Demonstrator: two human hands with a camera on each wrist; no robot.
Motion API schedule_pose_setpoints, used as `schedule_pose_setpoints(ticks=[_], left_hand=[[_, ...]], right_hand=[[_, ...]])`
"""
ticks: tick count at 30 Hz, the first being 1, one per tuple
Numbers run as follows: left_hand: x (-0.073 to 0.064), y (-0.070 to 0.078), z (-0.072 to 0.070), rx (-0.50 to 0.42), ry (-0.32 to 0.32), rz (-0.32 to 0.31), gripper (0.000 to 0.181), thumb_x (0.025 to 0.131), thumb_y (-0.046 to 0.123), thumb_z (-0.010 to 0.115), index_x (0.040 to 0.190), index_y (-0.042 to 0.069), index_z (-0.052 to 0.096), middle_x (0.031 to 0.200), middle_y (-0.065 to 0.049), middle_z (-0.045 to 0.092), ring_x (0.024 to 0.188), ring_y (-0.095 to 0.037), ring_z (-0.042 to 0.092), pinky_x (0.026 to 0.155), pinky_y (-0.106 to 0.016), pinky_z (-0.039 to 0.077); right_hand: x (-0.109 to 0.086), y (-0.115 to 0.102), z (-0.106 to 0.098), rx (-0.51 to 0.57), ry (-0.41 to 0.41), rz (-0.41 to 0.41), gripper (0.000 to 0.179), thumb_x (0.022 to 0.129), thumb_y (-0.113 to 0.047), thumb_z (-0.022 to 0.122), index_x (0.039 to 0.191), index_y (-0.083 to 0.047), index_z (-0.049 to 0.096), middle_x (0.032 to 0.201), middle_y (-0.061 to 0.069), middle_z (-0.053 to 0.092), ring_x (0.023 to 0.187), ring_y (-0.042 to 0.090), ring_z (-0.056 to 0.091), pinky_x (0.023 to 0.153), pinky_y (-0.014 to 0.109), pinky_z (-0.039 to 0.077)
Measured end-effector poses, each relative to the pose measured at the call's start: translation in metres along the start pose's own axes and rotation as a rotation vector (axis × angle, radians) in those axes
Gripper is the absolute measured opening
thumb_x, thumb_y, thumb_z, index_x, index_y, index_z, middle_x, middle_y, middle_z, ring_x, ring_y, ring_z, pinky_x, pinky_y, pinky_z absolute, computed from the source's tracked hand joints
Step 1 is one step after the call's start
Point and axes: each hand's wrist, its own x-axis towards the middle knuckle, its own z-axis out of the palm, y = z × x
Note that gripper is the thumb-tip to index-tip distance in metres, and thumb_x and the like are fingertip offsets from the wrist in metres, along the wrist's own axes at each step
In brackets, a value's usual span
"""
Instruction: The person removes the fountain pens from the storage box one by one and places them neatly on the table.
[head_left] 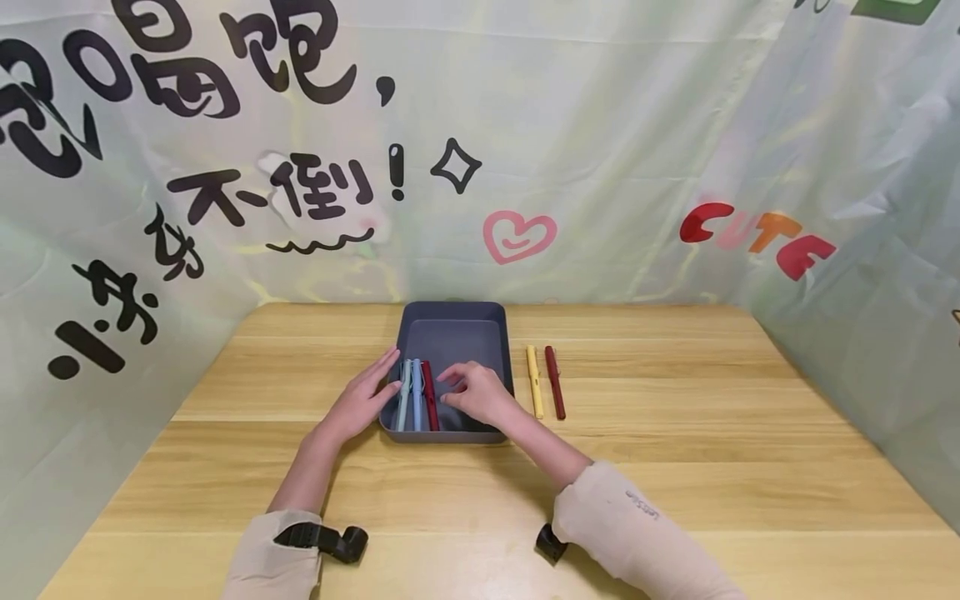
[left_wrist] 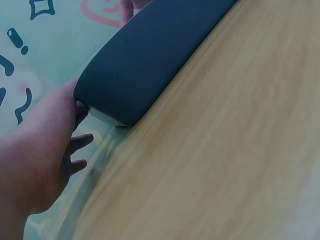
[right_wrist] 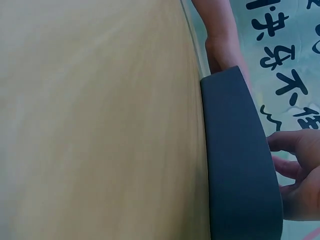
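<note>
Though slim — five pens (head_left: 535,382), one tray (head_left: 453,337).

the tray (head_left: 457,336) is free at its far end, obstructed nearer by pens (head_left: 417,396) and right hand (head_left: 482,394).

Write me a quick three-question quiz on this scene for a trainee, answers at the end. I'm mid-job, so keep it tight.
1. How many pens lie on the table, outside the tray?
2. Which pen inside it is nearest the right hand? A) pale green B) blue C) red
3. Fill in: the left hand is at the tray's ___ side, as the person sees it.

Key:
1. Two: the yellow pen and the dark red pen.
2. C, the red pen in the tray.
3. Left.
</note>
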Motion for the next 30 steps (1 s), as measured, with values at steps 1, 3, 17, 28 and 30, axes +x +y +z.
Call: schedule_pose_setpoints(ticks=[1, 3, 17, 28, 30], left_hand=[[0.0, 0.0, 0.0, -0.001, -0.001, -0.003, 0.055, 0.097, 0.026, 0.047, 0.145, 0.009, 0.027, 0.15, -0.01, 0.02, 0.134, -0.032, 0.02, 0.105, -0.052, 0.018], [0.0, 0.001, 0.0, 0.001, -0.006, -0.009, 0.055, 0.097, 0.027, 0.046, 0.146, 0.009, 0.027, 0.15, -0.01, 0.02, 0.134, -0.033, 0.02, 0.105, -0.053, 0.018], [0.0, 0.002, -0.001, -0.002, -0.02, -0.022, 0.054, 0.098, 0.026, 0.045, 0.146, 0.01, 0.026, 0.15, -0.008, 0.019, 0.134, -0.031, 0.019, 0.105, -0.051, 0.017], [0.0, 0.003, -0.001, -0.007, -0.015, -0.019, 0.054, 0.098, 0.025, 0.045, 0.146, 0.009, 0.026, 0.15, -0.009, 0.019, 0.134, -0.032, 0.019, 0.105, -0.052, 0.017], [0.0, 0.003, -0.001, -0.007, -0.011, -0.018, 0.054, 0.098, 0.025, 0.045, 0.146, 0.009, 0.026, 0.15, -0.009, 0.02, 0.134, -0.031, 0.019, 0.105, -0.051, 0.017]], right_hand=[[0.001, 0.0, 0.001, -0.005, -0.002, 0.004, 0.022, 0.081, -0.009, 0.07, 0.103, -0.006, 0.067, 0.095, 0.008, 0.057, 0.083, 0.019, 0.059, 0.07, 0.029, 0.049], [0.002, -0.001, 0.003, -0.011, -0.006, 0.01, 0.022, 0.081, -0.009, 0.071, 0.102, -0.007, 0.067, 0.095, 0.008, 0.057, 0.083, 0.019, 0.059, 0.07, 0.029, 0.049], [0.012, 0.003, 0.02, -0.031, -0.053, 0.028, 0.021, 0.08, -0.011, 0.072, 0.1, -0.009, 0.068, 0.094, 0.006, 0.06, 0.081, 0.017, 0.059, 0.069, 0.028, 0.049], [0.014, 0.004, 0.025, -0.031, -0.065, 0.053, 0.019, 0.08, -0.013, 0.073, 0.098, -0.01, 0.069, 0.094, 0.006, 0.061, 0.08, 0.016, 0.058, 0.067, 0.028, 0.048], [0.014, 0.005, 0.025, -0.029, -0.067, 0.063, 0.018, 0.08, -0.013, 0.072, 0.098, -0.011, 0.069, 0.094, 0.005, 0.061, 0.081, 0.016, 0.057, 0.067, 0.028, 0.048]])
